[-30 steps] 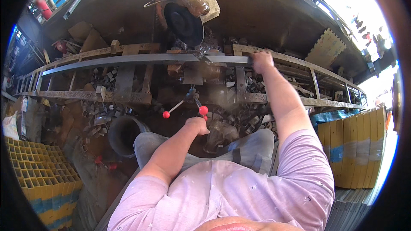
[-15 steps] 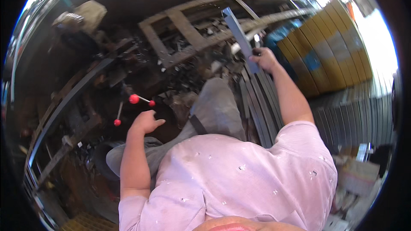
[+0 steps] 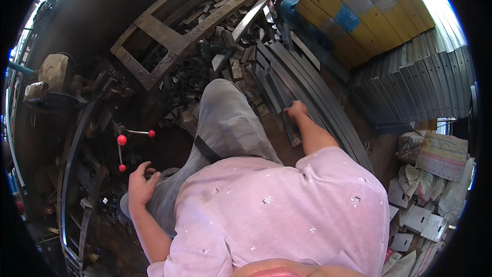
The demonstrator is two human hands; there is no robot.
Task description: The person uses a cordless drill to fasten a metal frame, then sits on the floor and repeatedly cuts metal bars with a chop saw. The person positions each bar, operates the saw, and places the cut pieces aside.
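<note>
Floor (image 3: 337, 88) is littered with metal offcuts (image 3: 190, 81). Metal bar (image 3: 275, 95) is reached by right hand (image 3: 297, 111), pinch can't be told; left hand (image 3: 141, 184) is spread.

The long bars (image 3: 316, 91) at right are plain steel grey, while the knobs (image 3: 121, 140) at left are bright red on silvery rods (image 3: 137, 132). The shirt (image 3: 292, 215) is pale pink with small scattered dark-and-white motifs (image 3: 266, 200), the trousers (image 3: 230, 120) grey with a black band (image 3: 206, 149). Far right, a yellow stack (image 3: 369, 36) bears a blue patch (image 3: 346, 18); the cloth (image 3: 442, 156) at right is striped pink and cream.
</note>
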